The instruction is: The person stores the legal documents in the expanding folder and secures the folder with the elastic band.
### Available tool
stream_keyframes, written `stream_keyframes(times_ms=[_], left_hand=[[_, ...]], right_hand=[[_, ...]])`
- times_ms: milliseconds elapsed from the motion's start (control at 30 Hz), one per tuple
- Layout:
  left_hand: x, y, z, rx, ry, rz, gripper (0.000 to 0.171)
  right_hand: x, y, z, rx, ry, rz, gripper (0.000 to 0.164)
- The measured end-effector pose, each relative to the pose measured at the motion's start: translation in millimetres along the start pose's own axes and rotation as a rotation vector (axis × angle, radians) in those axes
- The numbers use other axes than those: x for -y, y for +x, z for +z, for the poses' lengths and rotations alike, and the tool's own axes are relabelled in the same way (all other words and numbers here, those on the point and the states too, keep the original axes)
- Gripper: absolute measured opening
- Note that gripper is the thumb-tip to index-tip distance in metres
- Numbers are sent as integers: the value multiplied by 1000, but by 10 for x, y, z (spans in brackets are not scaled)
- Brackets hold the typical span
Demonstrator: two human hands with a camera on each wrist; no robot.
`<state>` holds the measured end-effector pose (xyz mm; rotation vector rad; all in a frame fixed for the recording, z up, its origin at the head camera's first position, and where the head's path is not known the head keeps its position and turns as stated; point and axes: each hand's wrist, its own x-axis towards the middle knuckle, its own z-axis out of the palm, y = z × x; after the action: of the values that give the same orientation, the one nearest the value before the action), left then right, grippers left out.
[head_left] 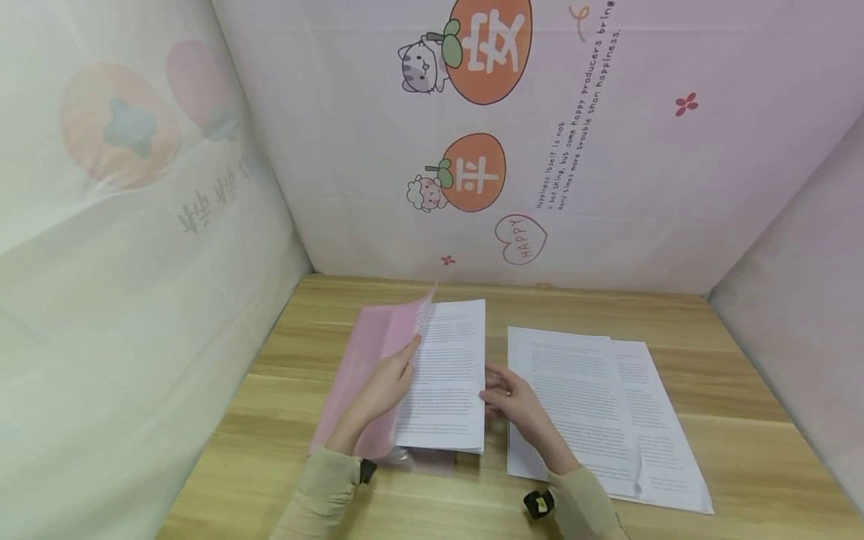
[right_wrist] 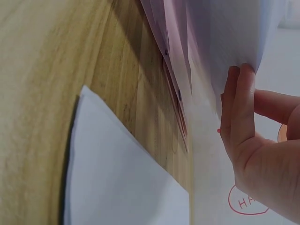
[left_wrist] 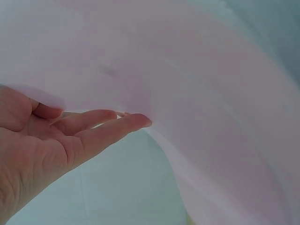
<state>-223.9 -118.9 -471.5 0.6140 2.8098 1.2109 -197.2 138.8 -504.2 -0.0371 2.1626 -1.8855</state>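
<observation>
L hand [head_left: 381, 390] – fingers straight – props the pink folder flap [head_left: 378, 352] open. R hand [head_left: 516, 401] fingers pinch the printed sheets [head_left: 448, 375] by their edge, steadying them on the counter [head_left: 283, 420].

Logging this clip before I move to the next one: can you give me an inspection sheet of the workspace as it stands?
Surface: light wooden table, bare around the papers.
Job's things: pink folder, its cover lifted; stack of printed sheets lying in it.
Clutter: two overlapping printed sheets to the right of the folder, flat on the table.
Hands: left hand with straight fingers against the raised folder cover; right hand with fingers touching the right edge of the stack. Whether it pinches the sheets cannot be told.
Cables: nothing seen; a dark device shows at each wrist.
Surroundings: pale fabric backdrop on three sides, printed with persimmons, cartoon animals and text.
</observation>
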Motion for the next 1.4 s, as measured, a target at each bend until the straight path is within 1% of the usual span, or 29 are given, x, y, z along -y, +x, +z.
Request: stream_keyframes(times_ms=[167,333,400,633,733,900,1167,1300,1400], left_hand=[[-6,-1,-11,-1,-4,11,55],[-26,-3,-23,9,-17,5,55],[-35,-7,-26,15,-16,-8,56],[-51,-20,-15,6,12,0,55],[-46,-19,-13,10,8,1,55],[-32,-13,-17,25,1,-7,56],[-31,-13,-8,36,-13,-14,56],[-33,-16,-7,41,-30,-13,56],[-35,-19,-8,42,-38,-13,56]], right_hand=[[22,6,22,-13,-12,-8,61],[53,11,60,1,-13,-12,61],[58,18,80,7,-6,-14,62],[45,81,144,75,6,-67,62],[58,104,169,88,3,-76,63],[117,123,229,83,-5,-60,63],[169,168,335,39,-1,-14,63],[165,186,358,36,-7,-12,62],[162,190,363,52,-21,-20,62]])
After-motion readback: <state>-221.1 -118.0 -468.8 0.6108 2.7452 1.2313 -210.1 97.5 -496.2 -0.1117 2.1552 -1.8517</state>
